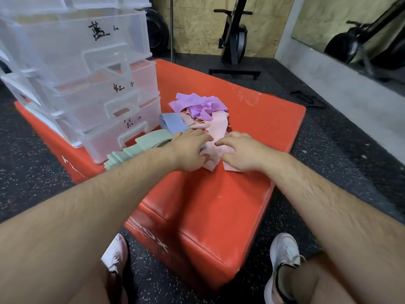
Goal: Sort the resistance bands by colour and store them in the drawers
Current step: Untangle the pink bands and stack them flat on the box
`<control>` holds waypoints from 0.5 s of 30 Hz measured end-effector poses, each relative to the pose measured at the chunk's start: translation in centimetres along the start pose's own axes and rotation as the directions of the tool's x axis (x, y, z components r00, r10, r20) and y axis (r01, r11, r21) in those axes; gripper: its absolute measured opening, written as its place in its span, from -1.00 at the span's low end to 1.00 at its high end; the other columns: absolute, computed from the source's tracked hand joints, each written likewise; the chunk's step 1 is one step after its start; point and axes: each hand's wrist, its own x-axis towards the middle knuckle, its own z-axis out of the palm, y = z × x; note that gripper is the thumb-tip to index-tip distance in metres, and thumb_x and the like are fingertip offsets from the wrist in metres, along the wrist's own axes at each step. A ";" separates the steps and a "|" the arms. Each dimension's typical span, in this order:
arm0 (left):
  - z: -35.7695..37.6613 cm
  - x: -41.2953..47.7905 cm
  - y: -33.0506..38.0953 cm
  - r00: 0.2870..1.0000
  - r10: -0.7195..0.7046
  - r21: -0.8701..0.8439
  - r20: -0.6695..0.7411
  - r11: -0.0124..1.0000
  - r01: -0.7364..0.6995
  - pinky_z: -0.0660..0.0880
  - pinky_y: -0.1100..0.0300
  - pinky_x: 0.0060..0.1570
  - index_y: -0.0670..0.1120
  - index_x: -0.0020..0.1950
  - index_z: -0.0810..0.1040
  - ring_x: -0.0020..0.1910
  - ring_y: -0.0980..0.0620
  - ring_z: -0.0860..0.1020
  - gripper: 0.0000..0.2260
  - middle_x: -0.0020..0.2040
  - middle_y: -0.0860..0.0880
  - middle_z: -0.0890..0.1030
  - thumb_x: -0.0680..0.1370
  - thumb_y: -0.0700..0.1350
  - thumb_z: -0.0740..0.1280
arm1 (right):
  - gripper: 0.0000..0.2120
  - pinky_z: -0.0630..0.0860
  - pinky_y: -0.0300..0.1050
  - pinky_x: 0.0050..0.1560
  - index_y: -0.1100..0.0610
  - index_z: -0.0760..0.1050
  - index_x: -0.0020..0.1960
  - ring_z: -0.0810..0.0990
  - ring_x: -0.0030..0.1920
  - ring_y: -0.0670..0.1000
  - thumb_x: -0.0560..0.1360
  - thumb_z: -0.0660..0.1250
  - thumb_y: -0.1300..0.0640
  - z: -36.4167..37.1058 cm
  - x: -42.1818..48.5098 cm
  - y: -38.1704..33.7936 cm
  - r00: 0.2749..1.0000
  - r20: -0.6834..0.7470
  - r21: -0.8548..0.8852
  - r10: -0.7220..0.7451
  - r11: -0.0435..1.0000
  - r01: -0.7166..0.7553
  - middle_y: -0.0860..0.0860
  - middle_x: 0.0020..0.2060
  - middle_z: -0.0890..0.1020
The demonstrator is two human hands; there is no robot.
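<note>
Sorting step: left grip (188, 150) and right grip (241, 152) lie on the pink bands (219, 126), clamped or not cannot tell; next, pull them clear of purple bands (197, 104).

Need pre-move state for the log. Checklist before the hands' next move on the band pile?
1. Left hand and right hand on the pink bands: ok.
2. Single band gripped: cannot tell, fingers hide it.
3. Pink free of purple bands and blue band: not ok, they overlap.
4. Drawers labelled: ok.
5. Target drawer open: cannot tell.
</note>
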 end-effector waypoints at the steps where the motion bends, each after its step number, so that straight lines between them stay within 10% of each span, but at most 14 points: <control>1: 0.2 0.0 0.4 1.000 0.008 0.001 0.023 1.000 -0.008 0.22 -0.02 0.37 0.05 0.46 0.35 0.45 -0.06 0.28 -0.55 0.44 0.04 0.36 0.56 0.01 0.26 | -0.56 0.32 0.10 0.42 -0.17 0.43 0.42 0.36 0.41 0.16 0.53 0.30 -0.05 0.1 -0.4 0.7 0.999 0.047 -0.024 0.011 1.000 -0.010 0.00 0.42 0.42; 5: 1.3 0.1 1.6 0.995 0.040 -0.003 0.087 0.999 -0.040 0.27 -0.07 0.37 0.09 0.37 0.42 0.41 -0.03 0.34 -0.64 0.39 0.06 0.41 0.58 0.10 0.18 | -0.43 0.41 -0.09 0.30 -0.07 0.41 0.43 0.49 0.31 0.06 0.45 0.45 -0.05 0.6 -1.9 2.9 0.985 0.161 -0.012 0.060 0.998 -0.059 -0.01 0.30 0.51; 15: 2.2 2.0 2.9 0.994 0.054 -0.174 0.098 0.984 -0.036 0.45 0.03 0.17 -0.01 0.33 0.45 0.16 -0.05 0.52 -0.60 0.21 -0.02 0.50 0.53 0.05 0.36 | -0.83 0.53 0.03 -0.08 0.03 0.49 -0.07 0.58 -0.08 0.10 0.59 0.24 -0.04 0.2 -2.1 3.5 0.989 -0.149 0.020 0.004 1.000 -0.001 -0.07 -0.14 0.60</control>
